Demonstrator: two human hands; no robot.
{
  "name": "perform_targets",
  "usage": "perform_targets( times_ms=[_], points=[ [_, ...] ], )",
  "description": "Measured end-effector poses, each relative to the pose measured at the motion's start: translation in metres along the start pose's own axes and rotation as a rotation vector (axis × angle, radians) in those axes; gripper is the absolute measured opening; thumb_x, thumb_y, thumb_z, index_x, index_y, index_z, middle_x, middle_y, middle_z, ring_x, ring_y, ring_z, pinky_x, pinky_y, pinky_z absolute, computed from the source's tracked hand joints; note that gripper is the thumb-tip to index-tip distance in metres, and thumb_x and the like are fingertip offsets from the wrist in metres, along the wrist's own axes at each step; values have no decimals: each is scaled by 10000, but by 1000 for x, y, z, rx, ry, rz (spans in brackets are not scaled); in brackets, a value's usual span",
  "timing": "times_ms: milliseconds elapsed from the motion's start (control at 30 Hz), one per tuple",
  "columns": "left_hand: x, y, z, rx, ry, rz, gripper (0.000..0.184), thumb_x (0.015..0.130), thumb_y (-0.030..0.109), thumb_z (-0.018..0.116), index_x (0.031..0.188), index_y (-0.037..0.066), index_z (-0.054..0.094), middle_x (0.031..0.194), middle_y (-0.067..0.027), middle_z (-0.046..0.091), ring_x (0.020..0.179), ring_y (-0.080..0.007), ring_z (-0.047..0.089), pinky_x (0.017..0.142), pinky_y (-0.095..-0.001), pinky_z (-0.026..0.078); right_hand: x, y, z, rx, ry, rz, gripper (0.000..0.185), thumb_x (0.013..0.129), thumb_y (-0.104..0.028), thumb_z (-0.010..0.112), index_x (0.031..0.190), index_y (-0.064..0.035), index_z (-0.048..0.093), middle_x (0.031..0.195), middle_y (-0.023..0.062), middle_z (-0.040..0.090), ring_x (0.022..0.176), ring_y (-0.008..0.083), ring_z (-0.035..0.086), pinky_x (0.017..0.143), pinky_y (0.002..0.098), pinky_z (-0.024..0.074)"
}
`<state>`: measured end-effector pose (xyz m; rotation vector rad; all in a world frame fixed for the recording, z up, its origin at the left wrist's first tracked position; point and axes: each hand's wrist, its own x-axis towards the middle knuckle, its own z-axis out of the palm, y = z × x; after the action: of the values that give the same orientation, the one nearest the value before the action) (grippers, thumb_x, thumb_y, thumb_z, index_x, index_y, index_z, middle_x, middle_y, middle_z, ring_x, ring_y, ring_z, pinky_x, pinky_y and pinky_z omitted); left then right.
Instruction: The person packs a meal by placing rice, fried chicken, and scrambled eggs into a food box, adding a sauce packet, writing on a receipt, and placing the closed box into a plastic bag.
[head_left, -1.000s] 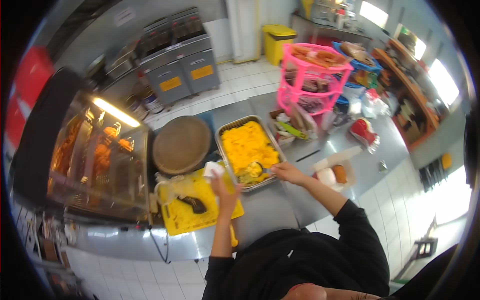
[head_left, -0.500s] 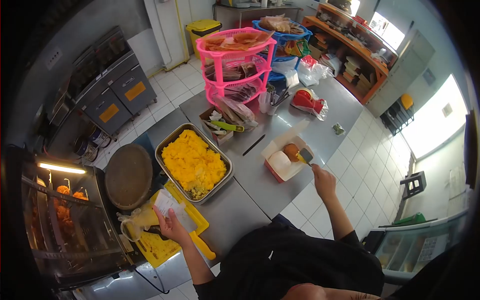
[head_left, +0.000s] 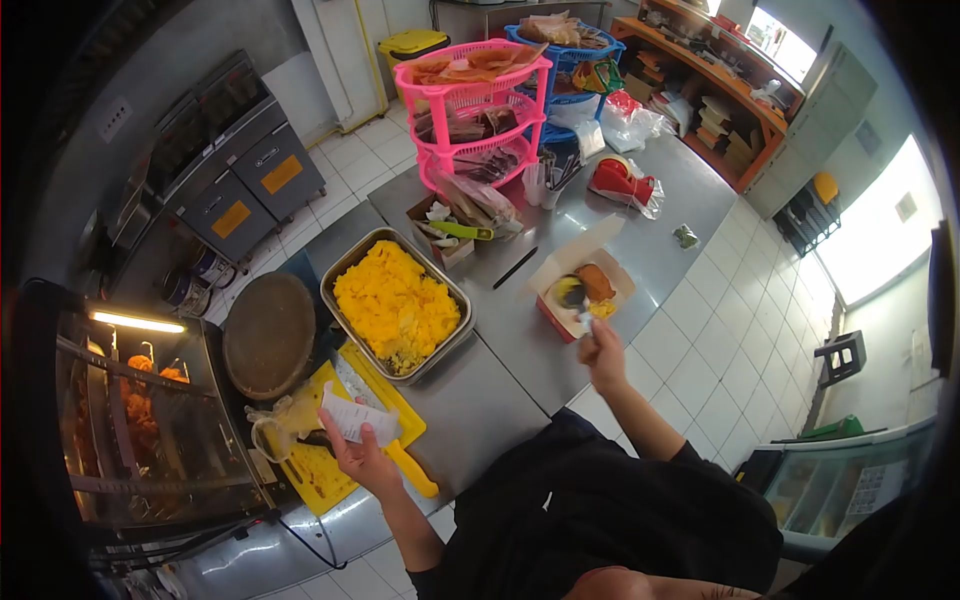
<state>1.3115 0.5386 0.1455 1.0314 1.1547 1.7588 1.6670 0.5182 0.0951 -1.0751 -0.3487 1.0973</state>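
In my left hand (head_left: 365,462), a white paper slip with print (head_left: 357,416) is pinched between thumb and fingers, above a yellow cutting board (head_left: 412,425). My right hand (head_left: 603,357) grips a dark-headed spoon (head_left: 570,291), its head inside an open takeaway box (head_left: 556,318). A brown fried piece (head_left: 597,281) sits in the box, with some crumbly yellow food (head_left: 602,309) near the front. The spoon head partly covers a pale rounded item. Left of the box stands a steel pan (head_left: 461,335) heaped with the same yellow food.
A round dark lid (head_left: 268,335) leans beside the pan. Farther back are a pink tiered rack (head_left: 436,120), a red tape dispenser (head_left: 625,182) and a cup of utensils (head_left: 548,185). A lit glass warmer (head_left: 130,400) is at left. A black stick (head_left: 516,268) lies mid-table.
My right hand has moved left and toward me, and the spoon head has swung left across the box. Yellow food now lies in the box's front. The slip is tilted more.
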Motion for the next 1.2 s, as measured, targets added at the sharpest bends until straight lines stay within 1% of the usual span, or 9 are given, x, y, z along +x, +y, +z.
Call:
perform_targets(
  times_ms=[200, 367, 433, 500, 600, 833, 1000, 1100, 1200],
  points=[
    [-14, 13, 10, 5, -1, 62, 654, 862, -92, 490, 1457, 38, 252, 1439, -194, 349, 1203, -315, 509, 993, -375, 414, -13, 4, 77, 241, -297, 199, 318, 983, -294, 429, 1016, -25, 597, 537, -62, 282, 467, 72, 274, 460, 235, 225],
    [-19, 11, -4, -6, 13, 8, 673, 841, -117, 489, 1455, 31, 255, 1464, -173, 314, 1245, -335, 468, 1029, -385, 367, 9, -5, -30, -786, 119, -660, 246, 969, -164, 491, 1119, -6, 606, 674, -3, 554, 623, 65, 487, 550, 261, 399],
    [-19, 6, -4, 41, 30, -10, 637, 871, -98, 480, 1453, 32, 259, 1433, -195, 357, 1208, -319, 505, 984, -373, 423, -3, -44, -42, -1332, 274, -568, 200, 923, -141, 533, 1094, -124, 634, 693, 97, 622, 583, 190, 586, 579, 339, 452],
    [-18, 2, 5, 27, 4, -13, 633, 873, -97, 477, 1453, 31, 258, 1429, -196, 361, 1209, -320, 505, 988, -371, 419, 9, -58, -69, -1731, 112, -812, 151, 877, -142, 567, 1009, -134, 640, 707, 99, 636, 636, 273, 614, 591, 386, 467],
    [-12, 4, 21, 13, -53, 6, 629, 877, -95, 473, 1454, 33, 257, 1426, -198, 364, 1209, -324, 505, 994, -365, 413, 14, -68, -73, -1842, 142, -810, 146, 864, -169, 568, 979, -117, 642, 694, 129, 623, 643, 320, 597, 563, 406, 434],
    [-2, 4, 27, 47, -139, 4, 622, 884, -89, 469, 1455, 27, 251, 1424, -210, 363, 1208, -320, 509, 1002, -345, 398, 29, -59, -85, -1606, 239, -664, 179, 925, -219, 530, 978, -83, 635, 584, 54, 553, 529, 227, 544, 512, 336, 377],
    [2, -1, 12, 26, -126, 28, 666, 869, -70, 503, 1465, 34, 224, 1425, -193, 362, 1205, -291, 503, 1008, -356, 384, 18, -30, -63, -395, -33, -146, 281, 957, -308, 507, 881, -58, 612, 556, -76, 349, 486, 36, 299, 465, 235, 229],
    [-2, 11, 28, -110, -140, 26, 744, 833, -79, 498, 1482, 36, 153, 1474, -177, 268, 1206, -307, 481, 1021, -399, 366, 6, 17, 6, -526, -252, 43, 314, 959, -358, 503, 1011, -81, 640, 610, -63, 397, 542, 58, 362, 494, 245, 315],
    [-10, 29, 46, -87, -240, 119, 765, 839, -49, 511, 1486, 31, 111, 1486, -189, 232, 1204, -316, 473, 1027, -408, 361, 10, 61, 103, -719, -534, -150, 239, 965, -211, 509, 1099, -46, 617, 755, 15, 585, 669, 123, 537, 600, 291, 445]
  ],
)
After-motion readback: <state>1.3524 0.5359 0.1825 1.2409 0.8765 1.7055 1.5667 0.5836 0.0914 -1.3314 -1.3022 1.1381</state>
